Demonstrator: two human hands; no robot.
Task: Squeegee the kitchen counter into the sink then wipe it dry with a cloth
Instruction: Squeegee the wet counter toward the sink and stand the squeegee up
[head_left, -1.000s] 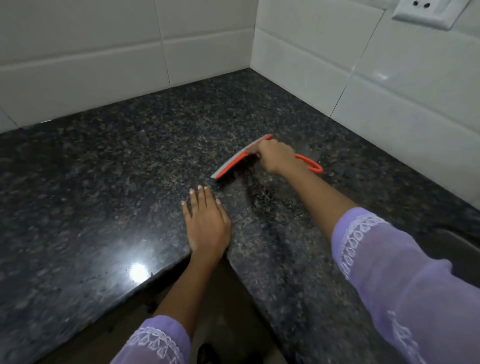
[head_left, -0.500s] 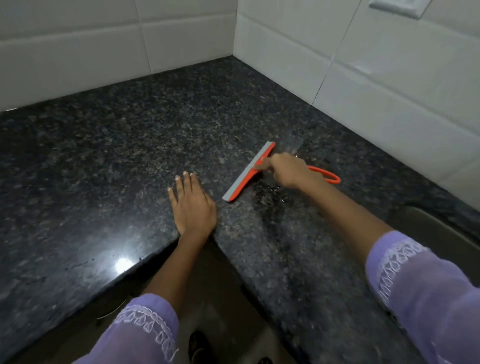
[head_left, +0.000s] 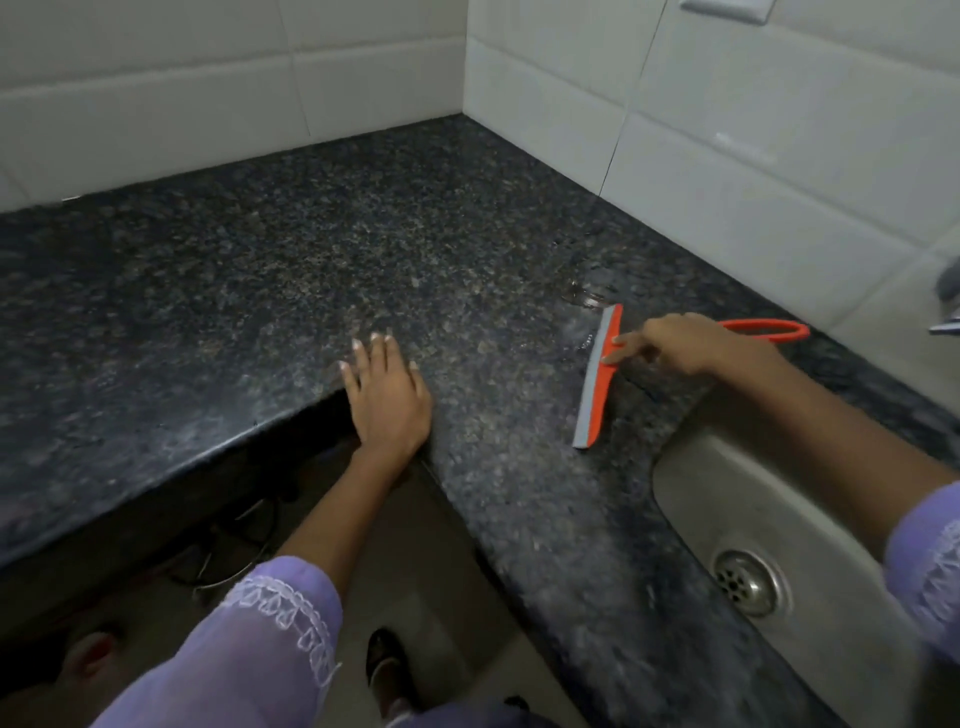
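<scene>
An orange squeegee (head_left: 598, 387) with a grey rubber blade lies blade-down on the dark speckled granite counter (head_left: 291, 270). My right hand (head_left: 691, 345) grips its handle, whose orange loop sticks out behind the hand toward the wall. The blade stands just left of the steel sink (head_left: 727, 499), at its upper left corner. A small wet patch (head_left: 584, 296) glistens beyond the blade's far end. My left hand (head_left: 387, 395) rests flat, fingers apart, on the counter's inner corner edge. No cloth is in view.
White tiled walls (head_left: 727, 156) meet in a corner behind the L-shaped counter. The sink's drain (head_left: 748, 582) shows at lower right. A dark object (head_left: 948, 280) pokes in at the right edge. Below the counter's edge are floor, cables and my foot.
My right hand has drawn the squeegee across the counter toward the sink, and its blade has turned. The view swung right, bringing the sink in. My left hand stayed on the corner edge.
</scene>
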